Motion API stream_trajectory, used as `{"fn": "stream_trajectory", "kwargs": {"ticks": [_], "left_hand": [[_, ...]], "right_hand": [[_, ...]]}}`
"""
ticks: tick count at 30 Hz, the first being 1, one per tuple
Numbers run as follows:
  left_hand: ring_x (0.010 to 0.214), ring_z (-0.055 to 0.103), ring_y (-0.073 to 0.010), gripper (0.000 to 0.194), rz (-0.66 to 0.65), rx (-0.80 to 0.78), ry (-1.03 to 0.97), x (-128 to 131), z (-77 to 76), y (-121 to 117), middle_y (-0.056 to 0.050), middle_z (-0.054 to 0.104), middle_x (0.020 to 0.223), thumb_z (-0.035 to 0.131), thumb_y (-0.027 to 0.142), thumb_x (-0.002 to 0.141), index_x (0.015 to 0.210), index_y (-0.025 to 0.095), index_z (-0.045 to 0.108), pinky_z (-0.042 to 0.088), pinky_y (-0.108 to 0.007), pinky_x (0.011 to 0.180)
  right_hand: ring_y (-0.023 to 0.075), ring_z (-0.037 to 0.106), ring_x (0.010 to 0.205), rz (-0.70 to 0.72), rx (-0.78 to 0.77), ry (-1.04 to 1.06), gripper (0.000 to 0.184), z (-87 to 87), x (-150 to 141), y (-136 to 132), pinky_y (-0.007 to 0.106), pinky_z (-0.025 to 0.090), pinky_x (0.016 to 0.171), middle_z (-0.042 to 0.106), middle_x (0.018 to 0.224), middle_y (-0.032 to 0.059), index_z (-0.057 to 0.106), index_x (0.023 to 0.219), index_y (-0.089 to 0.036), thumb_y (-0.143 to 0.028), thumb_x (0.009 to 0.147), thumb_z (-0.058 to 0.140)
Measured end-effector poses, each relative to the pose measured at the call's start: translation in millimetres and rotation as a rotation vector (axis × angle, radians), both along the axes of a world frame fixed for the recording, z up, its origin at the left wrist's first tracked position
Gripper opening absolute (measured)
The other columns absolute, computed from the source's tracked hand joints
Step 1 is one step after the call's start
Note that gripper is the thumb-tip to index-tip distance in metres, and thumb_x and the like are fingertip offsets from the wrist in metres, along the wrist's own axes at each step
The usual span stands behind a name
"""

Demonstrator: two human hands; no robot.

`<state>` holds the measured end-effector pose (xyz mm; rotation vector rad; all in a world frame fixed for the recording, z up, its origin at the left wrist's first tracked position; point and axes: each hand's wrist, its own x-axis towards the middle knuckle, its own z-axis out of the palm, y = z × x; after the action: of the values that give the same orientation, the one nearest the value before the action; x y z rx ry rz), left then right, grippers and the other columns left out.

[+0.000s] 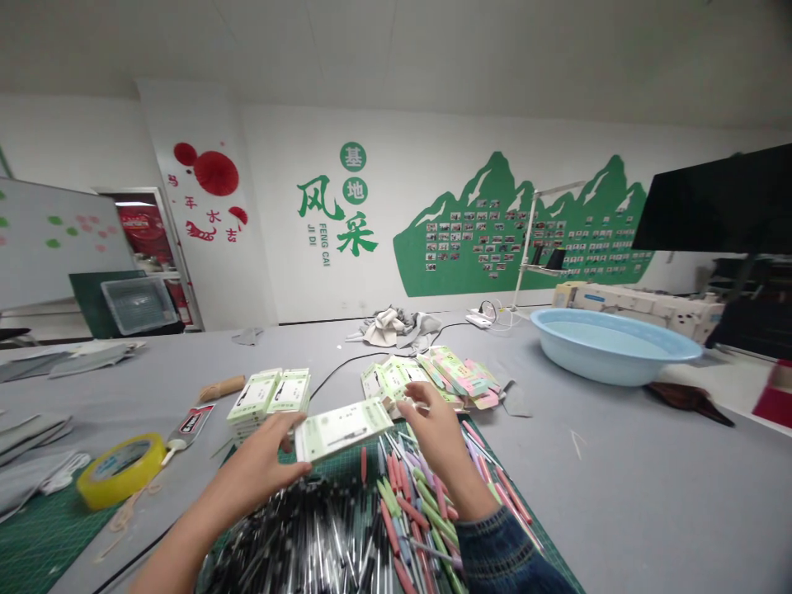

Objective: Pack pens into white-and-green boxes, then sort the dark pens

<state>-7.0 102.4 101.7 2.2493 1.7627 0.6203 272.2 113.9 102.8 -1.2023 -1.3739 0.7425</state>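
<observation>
Black pens (303, 544) — heaped on green mat (343, 466) | grey table (619, 487) | blue basin (606, 361) sits right rear | coloured pens (412, 516) lie beside black ones | white-green box (346, 431) — tilted above pens, left hand (269, 458) pinches its left end between thumb and fingers; right hand (436, 429) curls at right end, grip unclear

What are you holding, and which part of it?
A white-and-green box: the left hand grips its left end. The right hand is by the other end, contact unclear.

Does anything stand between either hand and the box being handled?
Nothing visible does: the left hand holds the box at one end, and the right hand is close by the other end, though whether it touches is unclear.
</observation>
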Motion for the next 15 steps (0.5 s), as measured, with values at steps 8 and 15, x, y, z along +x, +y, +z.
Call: {"fn": "stream_trajectory", "kwargs": {"ticks": [8, 15], "left_hand": [[0.091, 0.063, -0.0327, 0.053, 0.387, 0.066, 0.413, 50.6, -26.5, 79.2, -0.017, 0.053, 0.113, 0.046, 0.052, 0.083, 0.127, 0.024, 0.053, 0.047, -0.040, 0.073], [0.097, 0.062, -0.0346, 0.037, 0.433, -0.022, 0.474, 73.2, -65.2, 107.6, -0.021, 0.061, 0.106, 0.057, 0.038, 0.083, 0.105, 0.009, 0.064, 0.046, -0.043, 0.079]], "right_hand": [[0.0216, 0.064, 0.092, 0.097, 0.004, 0.077, 0.017, 3.2, -10.7, -3.2, 0.033, 0.048, 0.084, 0.069, 0.095, 0.0074, 0.065, 0.089, -0.017, -0.024, 0.076, 0.058], [0.0228, 0.063, 0.093, 0.103, 0.000, 0.089, 0.015, 0.4, -9.2, -1.3, 0.035, 0.048, 0.083, 0.069, 0.094, 0.0071, 0.066, 0.088, -0.018, -0.023, 0.077, 0.058]]}}
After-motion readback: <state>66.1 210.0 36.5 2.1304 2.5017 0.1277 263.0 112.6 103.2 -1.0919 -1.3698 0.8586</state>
